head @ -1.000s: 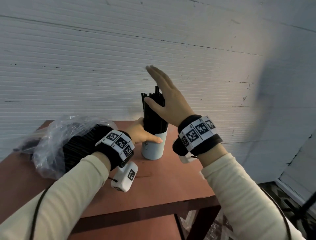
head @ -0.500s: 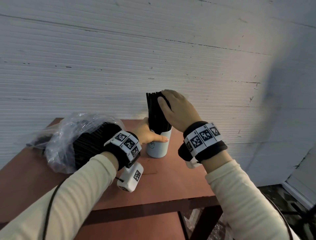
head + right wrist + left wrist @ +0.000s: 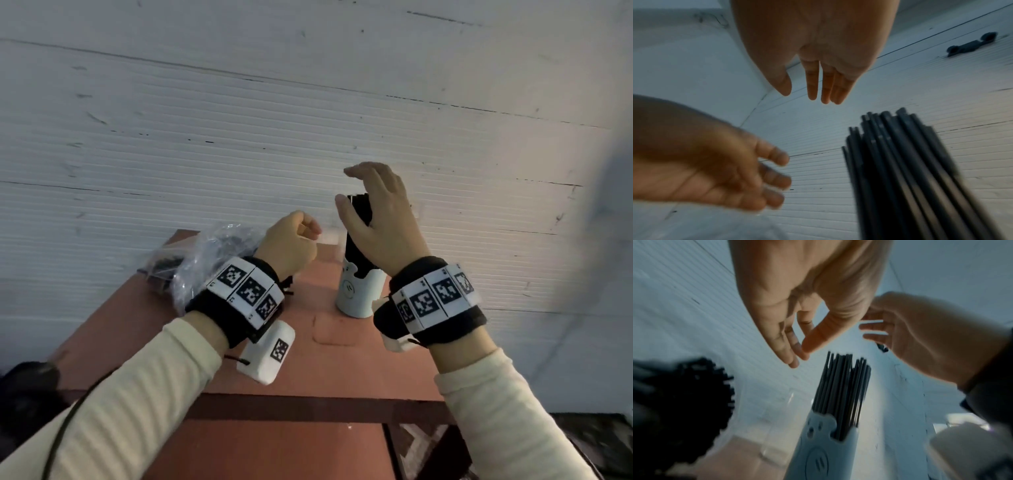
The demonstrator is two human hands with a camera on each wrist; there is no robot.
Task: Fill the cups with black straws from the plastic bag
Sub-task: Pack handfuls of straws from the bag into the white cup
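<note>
I read the black straws (image 3: 359, 236) as a tight bundle standing in the white cup (image 3: 354, 294) — long axis near vertical, open ends pointing up, tops a bit uneven in the left wrist view. In the right wrist view the bundle (image 3: 906, 170) looks slanted, but that view is blurred and very wide, so I go by the head view. Straws are thin, matte black, packed close, and stick well above the cup's rim. The cup is pale, with a small bear shape (image 3: 819, 426) raised at the rim and a round face mark lower on its wall. It stands upright on the reddish-brown tabletop (image 3: 308, 363), toward the far edge near the ribbed white wall (image 3: 205, 154).

My right hand (image 3: 380, 219) hovers over the straw tops, fingers arched and spread, thumb beside the bundle — grasping nothing as far as I see; contact with the straws I cannot tell. My left hand (image 3: 287, 250) is up to the left of the cup, clear of it, fingers loosely curled with fingertips (image 3: 795, 353) near the thumb, nothing in them.

The clear plastic bag (image 3: 205, 260) lies at the tabletop's far left corner, crumpled, with more black straws inside, their ends showing as a dark cluster (image 3: 694, 402) in the left wrist view. A second clear cup (image 3: 777, 426) seems to stand between bag and white cup, too blurred to be sure.
</note>
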